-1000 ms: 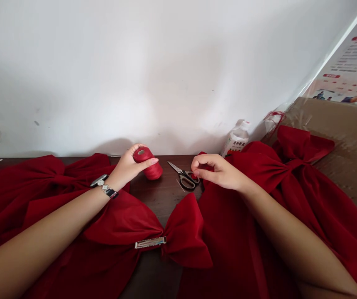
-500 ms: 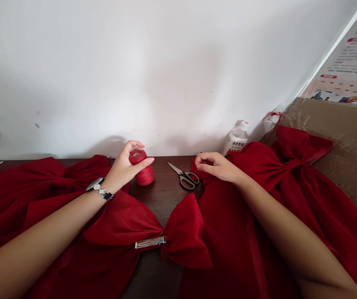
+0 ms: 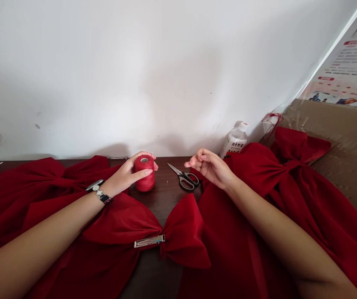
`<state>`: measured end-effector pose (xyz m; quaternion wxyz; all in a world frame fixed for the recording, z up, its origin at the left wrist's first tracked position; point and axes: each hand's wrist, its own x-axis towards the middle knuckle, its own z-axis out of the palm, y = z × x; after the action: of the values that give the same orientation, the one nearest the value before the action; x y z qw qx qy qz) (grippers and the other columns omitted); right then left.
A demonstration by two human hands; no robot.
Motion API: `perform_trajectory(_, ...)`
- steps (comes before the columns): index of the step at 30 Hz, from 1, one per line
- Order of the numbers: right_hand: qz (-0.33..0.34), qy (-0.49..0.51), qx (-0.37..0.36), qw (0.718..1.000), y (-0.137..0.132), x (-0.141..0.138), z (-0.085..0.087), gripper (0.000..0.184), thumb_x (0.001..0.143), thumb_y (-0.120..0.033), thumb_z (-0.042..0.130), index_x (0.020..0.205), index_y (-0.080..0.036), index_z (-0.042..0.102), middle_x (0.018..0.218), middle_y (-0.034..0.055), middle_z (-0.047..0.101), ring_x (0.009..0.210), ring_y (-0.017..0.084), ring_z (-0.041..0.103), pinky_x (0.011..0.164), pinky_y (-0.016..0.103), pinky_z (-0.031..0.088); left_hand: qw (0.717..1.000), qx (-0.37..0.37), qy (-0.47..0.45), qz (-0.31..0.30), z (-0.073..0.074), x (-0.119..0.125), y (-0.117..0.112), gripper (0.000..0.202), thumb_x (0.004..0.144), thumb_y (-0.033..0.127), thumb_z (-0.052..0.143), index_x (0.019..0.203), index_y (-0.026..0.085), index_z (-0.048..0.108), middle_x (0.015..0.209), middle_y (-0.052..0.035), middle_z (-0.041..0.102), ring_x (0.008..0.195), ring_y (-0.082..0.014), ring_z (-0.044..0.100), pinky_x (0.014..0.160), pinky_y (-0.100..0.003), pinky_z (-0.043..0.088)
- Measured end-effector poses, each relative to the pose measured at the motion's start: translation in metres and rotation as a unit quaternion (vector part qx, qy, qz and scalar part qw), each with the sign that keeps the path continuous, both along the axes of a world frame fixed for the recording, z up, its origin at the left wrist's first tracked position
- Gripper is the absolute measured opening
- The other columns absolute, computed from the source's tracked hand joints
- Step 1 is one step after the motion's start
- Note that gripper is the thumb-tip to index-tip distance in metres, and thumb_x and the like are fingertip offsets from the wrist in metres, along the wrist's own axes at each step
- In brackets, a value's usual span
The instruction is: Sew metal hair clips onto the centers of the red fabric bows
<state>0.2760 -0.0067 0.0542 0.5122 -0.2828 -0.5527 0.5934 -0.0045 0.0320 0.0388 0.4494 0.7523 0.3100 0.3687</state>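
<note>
My left hand (image 3: 125,176) is wrapped round a spool of red thread (image 3: 145,180) that stands upright on the dark table (image 3: 162,203). Its thumb lies across the front of the spool. To the right, my right hand (image 3: 208,166) is raised with curled fingers, thumb pressed towards them; whatever it may hold is too small to see. Between the hands lie black-handled scissors (image 3: 186,178), blades pointing to the upper left. Closer to me, a red fabric bow (image 3: 184,236) lies with its metal hair clip (image 3: 149,241) facing up.
More red bows lie on both sides, one on the left (image 3: 47,176) and one on the right (image 3: 286,166). A bottle with a white cap (image 3: 236,139) stands against the white wall (image 3: 166,74). Brown cardboard (image 3: 340,145) is at the far right.
The spool, tilted half a second ago, now stands straighter and slightly right, with my left hand lower round it. My right hand has turned its palm side up and shifted a little left.
</note>
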Motion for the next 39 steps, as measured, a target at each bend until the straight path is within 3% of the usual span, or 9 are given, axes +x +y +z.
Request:
perform_trajectory(3,0.014,-0.008,0.013,1.0,-0.002,-0.005,-0.003,0.013,0.081,-0.026,0.05,0.073,-0.021,0.04,0.061,-0.0043,0.046,0.06,0.012,0.052,0.079,0.035,0.05,1.0,0.003,-0.004,0.012,0.001,0.003,-0.003,0.039,0.08,0.047,0.066,0.107,0.021,0.055,0.104,-0.0107,0.071,0.098,-0.028,0.065,0.09,-0.043,0.05)
perform_trajectory(7,-0.001,-0.165,0.077,0.983,-0.002,-0.008,-0.008,0.01,0.085,-0.025,0.036,0.076,-0.022,0.032,0.062,-0.0071,0.03,0.051,0.009,0.03,0.056,0.025,0.04,0.999,0.029,0.011,0.011,0.003,0.004,-0.003,0.035,0.079,0.046,0.068,0.101,0.021,0.058,0.101,-0.008,0.07,0.094,-0.0261,0.064,0.088,-0.039,0.05)
perform_trajectory(16,-0.028,-0.399,0.159,0.903,-0.012,-0.016,-0.011,0.01,0.078,-0.018,0.054,0.077,-0.019,0.044,0.064,-0.006,0.041,0.057,0.01,0.035,0.056,0.022,0.027,0.999,0.037,0.026,-0.011,-0.002,0.001,-0.002,0.04,0.078,0.041,0.07,0.11,0.022,0.057,0.116,-0.0096,0.068,0.105,-0.0283,0.064,0.092,-0.039,0.051)
perform_trajectory(18,-0.036,-0.459,0.173,0.871,-0.014,-0.017,-0.012,0.015,0.078,-0.016,0.056,0.091,-0.019,0.049,0.063,-0.0069,0.042,0.055,0.01,0.037,0.056,0.022,0.026,0.999,0.036,0.031,-0.001,-0.003,0.002,-0.002,0.041,0.078,0.041,0.07,0.111,0.021,0.056,0.118,-0.0107,0.067,0.106,-0.0289,0.064,0.094,-0.041,0.05)
perform_trajectory(21,-0.051,-0.583,0.22,0.78,-0.013,-0.018,-0.015,0.034,0.082,-0.016,0.059,0.115,-0.019,0.051,0.075,-0.0011,0.056,0.064,0.013,0.05,0.06,0.023,0.03,0.998,0.045,0.044,0.021,-0.004,0.002,-0.001,0.041,0.077,0.043,0.07,0.109,0.02,0.057,0.12,-0.0116,0.065,0.108,-0.03,0.063,0.097,-0.043,0.049)
perform_trajectory(24,-0.053,-0.637,0.242,0.73,-0.009,-0.018,-0.018,0.013,0.085,-0.015,0.058,0.097,-0.017,0.062,0.087,0.0065,0.064,0.076,0.017,0.057,0.065,0.024,0.033,0.996,0.059,0.053,0.03,-0.004,0.002,-0.001,0.041,0.077,0.044,0.069,0.108,0.02,0.058,0.121,-0.0112,0.065,0.11,-0.0303,0.062,0.099,-0.044,0.048)
perform_trajectory(28,-0.096,-0.648,0.225,0.722,-0.005,-0.017,-0.02,0.015,0.088,-0.015,0.053,0.075,-0.015,0.061,0.078,0.0083,0.065,0.071,0.017,0.056,0.062,0.025,0.031,0.995,0.067,0.071,0.026,-0.006,0.0,0.001,0.044,0.077,0.045,0.069,0.111,0.02,0.057,0.12,-0.0116,0.065,0.108,-0.0304,0.062,0.099,-0.045,0.048)
perform_trajectory(34,-0.194,-0.627,0.192,0.73,-0.004,-0.013,-0.016,0.018,0.093,-0.023,0.047,0.082,-0.017,0.06,0.073,0.0058,0.065,0.065,0.017,0.056,0.06,0.025,0.03,0.993,0.063,0.094,0.042,-0.007,-0.001,0.002,0.051,0.074,0.047,0.071,0.115,0.019,0.058,0.121,-0.012,0.064,0.11,-0.0312,0.061,0.1,-0.046,0.047)
perform_trajectory(39,-0.237,-0.599,0.177,0.744,-0.001,-0.007,-0.016,0.021,0.094,-0.025,0.044,0.085,-0.017,0.062,0.074,0.0047,0.066,0.065,0.016,0.058,0.06,0.024,0.033,0.997,0.021,0.066,-0.017,-0.011,-0.002,0.003,0.057,0.074,0.044,0.073,0.123,0.022,0.053,0.131,-0.0134,0.062,0.116,-0.0313,0.06,0.098,-0.044,0.05)
